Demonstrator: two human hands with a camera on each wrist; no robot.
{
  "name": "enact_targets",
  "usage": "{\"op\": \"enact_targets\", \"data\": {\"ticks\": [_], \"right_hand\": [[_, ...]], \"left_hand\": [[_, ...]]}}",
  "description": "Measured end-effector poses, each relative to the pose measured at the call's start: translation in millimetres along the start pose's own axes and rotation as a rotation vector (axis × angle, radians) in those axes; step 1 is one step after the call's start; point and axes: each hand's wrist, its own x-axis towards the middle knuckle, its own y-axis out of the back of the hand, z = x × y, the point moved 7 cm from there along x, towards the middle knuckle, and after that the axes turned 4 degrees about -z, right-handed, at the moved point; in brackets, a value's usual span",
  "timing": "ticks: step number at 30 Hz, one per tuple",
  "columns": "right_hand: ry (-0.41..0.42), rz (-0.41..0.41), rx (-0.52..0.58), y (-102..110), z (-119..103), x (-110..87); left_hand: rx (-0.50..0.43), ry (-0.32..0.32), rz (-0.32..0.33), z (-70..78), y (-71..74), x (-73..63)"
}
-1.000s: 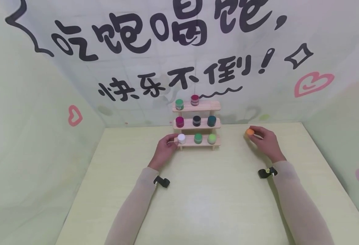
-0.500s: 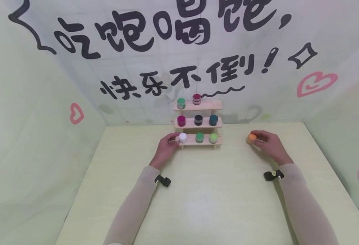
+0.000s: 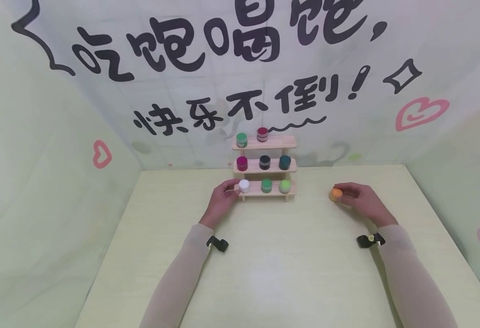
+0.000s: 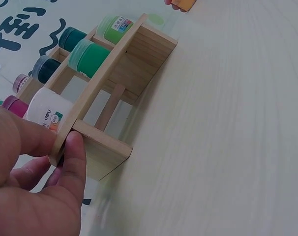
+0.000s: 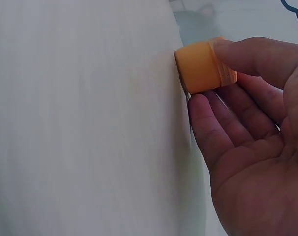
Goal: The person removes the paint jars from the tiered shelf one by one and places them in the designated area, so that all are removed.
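Note:
My left hand (image 3: 220,200) pinches the left end of the lowest shelf of a three-step wooden display stand (image 3: 255,187), thumb and fingers around its edge. Right beside those fingers a white paint jar (image 4: 46,109) stands on that shelf. To the right of the stand, my right hand (image 3: 365,200) holds an orange paint jar (image 3: 335,195) between thumb and fingers. In the right wrist view the orange jar (image 5: 198,68) is upright, its base at the tabletop, with the thumb on its lid.
A green jar (image 3: 266,186) and a light green one (image 3: 285,186) share the bottom step. Magenta (image 3: 242,163), black (image 3: 264,162) and teal (image 3: 284,162) jars line the middle one. Up top are a green jar (image 3: 242,140) and a dark red jar (image 3: 262,134). A printed cloth (image 3: 207,150) hangs behind.
My right hand has brought the orange jar toward me and down to the tabletop. The left hand keeps its grip on the stand, which stays in place.

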Motion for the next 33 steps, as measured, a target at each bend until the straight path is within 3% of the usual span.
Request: {"op": "enact_targets", "data": {"ticks": [11, 17, 27, 33], "right_hand": [[0.001, -0.014, 0.026, -1.1, 5.6, 1.3], [-0.017, 0.056, 0.044, 8.2, 0.9, -0.1], [0.061, 0.171, 0.054, 22.0, -25.4, 1.9], [0.123, 0.210, 0.128, 19.4, -44.8, 7.1]], "left_hand": [[-0.015, -0.008, -0.014, -2.8, -0.7, -0.5], [-0.028, -0.011, -0.016, -1.6, -0.6, 0.7], [-0.030, -0.013, -0.018, -1.8, -0.4, 0.9], [-0.034, -0.007, -0.015, -2.4, 0.9, 0.4]]}}
